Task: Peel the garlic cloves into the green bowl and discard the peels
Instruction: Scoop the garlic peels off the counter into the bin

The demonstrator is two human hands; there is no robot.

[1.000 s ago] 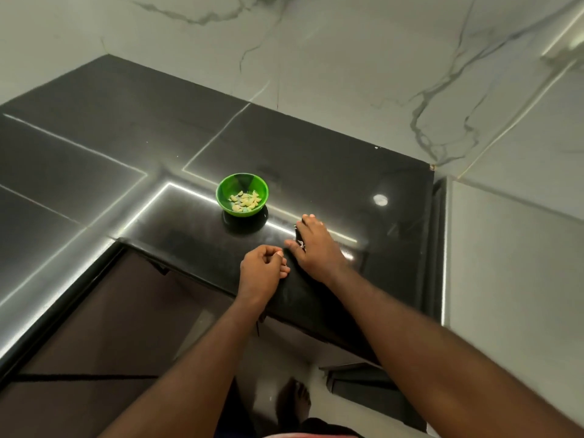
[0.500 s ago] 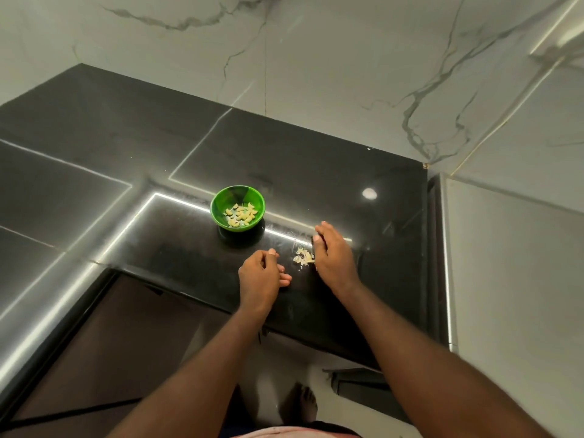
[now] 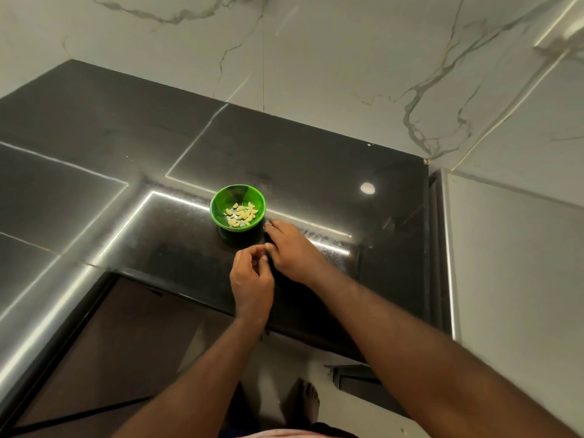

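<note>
Our right hand (image 3: 292, 252) lies flat on the black counter (image 3: 316, 172), fingers straight, just beside the green bowl (image 3: 227, 196) of peeled cloves (image 3: 241, 213); our left hand (image 3: 251, 278) curls close by, and we cannot tell whether it holds anything.

Green bowl (image 3: 237, 197) of peeled cloves (image 3: 241, 214) on black counter (image 3: 316, 165); right hand (image 3: 294, 251) flat beside it, left hand (image 3: 251, 279) curled

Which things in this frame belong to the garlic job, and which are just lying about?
Job: green bowl; peeled garlic cloves inside; left hand, curled; right hand, laid flat.
Just there: black countertop; marble wall; bare foot on the floor.
</note>
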